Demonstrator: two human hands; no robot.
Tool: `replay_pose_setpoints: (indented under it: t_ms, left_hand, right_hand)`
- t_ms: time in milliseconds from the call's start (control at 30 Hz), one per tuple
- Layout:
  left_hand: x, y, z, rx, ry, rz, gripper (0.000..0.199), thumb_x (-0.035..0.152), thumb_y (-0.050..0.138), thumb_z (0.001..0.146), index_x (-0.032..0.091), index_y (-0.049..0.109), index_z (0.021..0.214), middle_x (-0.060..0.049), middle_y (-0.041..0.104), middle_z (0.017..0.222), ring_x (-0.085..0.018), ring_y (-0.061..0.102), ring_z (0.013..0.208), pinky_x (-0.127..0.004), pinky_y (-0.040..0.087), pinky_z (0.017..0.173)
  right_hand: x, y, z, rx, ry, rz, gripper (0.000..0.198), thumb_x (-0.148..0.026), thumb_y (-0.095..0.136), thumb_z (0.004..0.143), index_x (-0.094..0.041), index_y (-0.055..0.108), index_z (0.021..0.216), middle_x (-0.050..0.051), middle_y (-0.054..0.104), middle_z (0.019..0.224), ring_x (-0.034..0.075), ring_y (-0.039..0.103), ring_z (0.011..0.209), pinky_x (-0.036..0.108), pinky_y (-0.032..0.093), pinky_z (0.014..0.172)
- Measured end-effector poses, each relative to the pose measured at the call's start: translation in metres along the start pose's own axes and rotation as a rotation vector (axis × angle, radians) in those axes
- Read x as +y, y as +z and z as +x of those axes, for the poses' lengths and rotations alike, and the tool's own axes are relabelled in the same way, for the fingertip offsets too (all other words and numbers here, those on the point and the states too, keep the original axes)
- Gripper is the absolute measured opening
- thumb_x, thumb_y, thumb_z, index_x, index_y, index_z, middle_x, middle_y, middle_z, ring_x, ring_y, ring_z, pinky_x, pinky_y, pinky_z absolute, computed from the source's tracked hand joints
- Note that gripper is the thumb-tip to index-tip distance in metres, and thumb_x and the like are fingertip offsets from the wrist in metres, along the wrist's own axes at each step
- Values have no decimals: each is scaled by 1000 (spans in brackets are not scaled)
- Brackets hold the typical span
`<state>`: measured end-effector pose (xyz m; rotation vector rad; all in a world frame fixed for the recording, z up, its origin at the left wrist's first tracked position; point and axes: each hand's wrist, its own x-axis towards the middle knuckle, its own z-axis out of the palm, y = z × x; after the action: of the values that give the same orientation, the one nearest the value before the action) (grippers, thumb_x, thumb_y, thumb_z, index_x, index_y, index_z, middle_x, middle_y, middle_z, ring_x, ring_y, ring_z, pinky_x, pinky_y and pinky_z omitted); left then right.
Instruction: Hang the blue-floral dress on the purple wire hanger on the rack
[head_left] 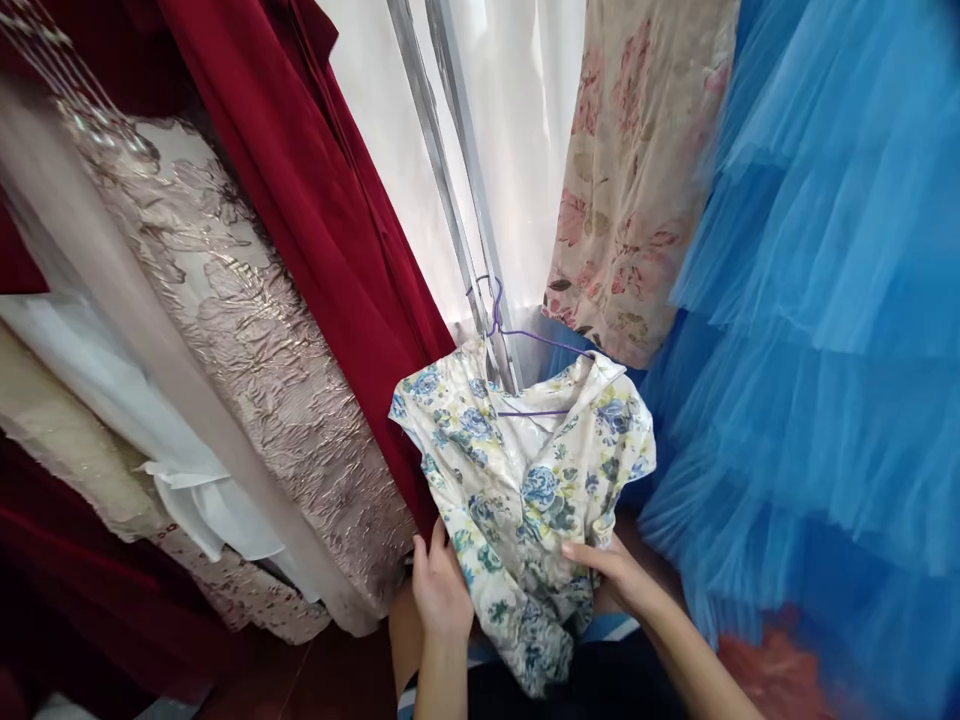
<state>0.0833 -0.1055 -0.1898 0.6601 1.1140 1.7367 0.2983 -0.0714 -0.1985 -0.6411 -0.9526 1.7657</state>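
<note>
A white cap-sleeved blouse (540, 485) with blue roses and yellow-green leaves hangs on a thin purple hanger (544, 340). The hook of the hanger is up by a pair of metal poles. My right hand (615, 575) grips the blouse's right side, thumb on the front and fingers hidden behind the cloth. At the left edge of the blouse, my left hand (442, 590) rests against the fabric with its thumb and fingers apart. Some of its fingertips go behind the cloth. The lower end of the blouse bunches between my forearms.
Metal poles (442, 140) stand before a white curtain (525, 120). To the left hang a dark red gown (300, 200) and a pink embossed gown (277, 380). On the right are a floral beige dress (622, 190) and a tiered blue tulle gown (810, 350).
</note>
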Motion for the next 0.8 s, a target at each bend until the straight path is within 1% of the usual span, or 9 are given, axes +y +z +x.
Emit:
replay_pose_setpoints:
  t_ms: [67, 133, 233, 333, 433, 567, 633, 733, 800]
  left_hand:
    - [-1, 0, -14, 98, 58, 146, 64, 71, 47, 87, 26, 54, 132, -12, 53, 142, -30, 50, 133, -43, 44, 104]
    - [1, 10, -26, 188, 252, 403, 56, 57, 59, 88, 26, 48, 135, -11, 45, 149, -27, 41, 140, -39, 37, 111]
    - [6, 38, -34, 77, 465, 710, 43, 44, 63, 90, 23, 53, 126, -12, 56, 133, -25, 52, 125, -37, 40, 105]
    - [8, 65, -31, -142, 421, 800, 28, 45, 61, 90, 21, 60, 106, -7, 65, 98, -23, 62, 92, -32, 47, 84]
    - [10, 81, -25, -186, 416, 791, 25, 45, 54, 94, 21, 58, 88, -3, 62, 80, -19, 60, 76, -28, 45, 72]
    - [8, 84, -22, -252, 365, 696, 26, 42, 52, 96, 20, 56, 82, 0, 56, 73, -16, 55, 70, -24, 42, 65]
    - [4, 80, -23, -259, 338, 630, 25, 40, 55, 95, 19, 56, 83, 0, 54, 73, -16, 54, 70, -24, 42, 64]
    - [-3, 74, -26, -185, 345, 551, 24, 39, 58, 93, 16, 60, 84, -1, 57, 72, -15, 55, 70, -23, 44, 63]
    - [-7, 72, -28, -135, 357, 522, 24, 38, 61, 91, 15, 63, 83, -2, 60, 72, -15, 57, 70, -23, 45, 63]
  right_hand:
    - [-2, 5, -5, 30, 3, -32, 66, -41, 87, 62, -22, 67, 122, 9, 75, 113, 35, 62, 119, 52, 40, 111]
    - [-4, 9, -7, 40, 23, -62, 63, -40, 85, 65, -22, 67, 122, 9, 75, 112, 35, 62, 120, 53, 38, 113]
    - [-5, 10, -7, 16, 35, -97, 62, -37, 84, 66, -21, 66, 123, 10, 75, 114, 35, 61, 122, 54, 36, 114]
    - [-7, 5, -8, 9, 26, -122, 63, -34, 85, 66, -20, 66, 124, 11, 73, 119, 34, 60, 123, 53, 37, 113]
    - [-11, -4, -10, 24, 42, -146, 64, -34, 86, 65, -20, 66, 125, 12, 72, 122, 34, 61, 121, 52, 40, 111]
    - [-14, -18, -5, 60, 4, -227, 62, -38, 82, 71, -19, 63, 127, 12, 71, 120, 34, 62, 118, 50, 43, 107]
    - [-17, -27, 1, 196, -110, -369, 61, -41, 80, 72, -19, 62, 127, 12, 70, 119, 33, 61, 116, 49, 44, 105]
    - [-23, -37, 3, 565, -405, -608, 62, -43, 82, 69, -21, 61, 123, 11, 65, 119, 32, 58, 111, 46, 46, 98]
    - [-28, -35, -2, 684, -559, -663, 43, -43, 77, 75, -20, 64, 109, 8, 65, 106, 27, 60, 98, 39, 48, 88]
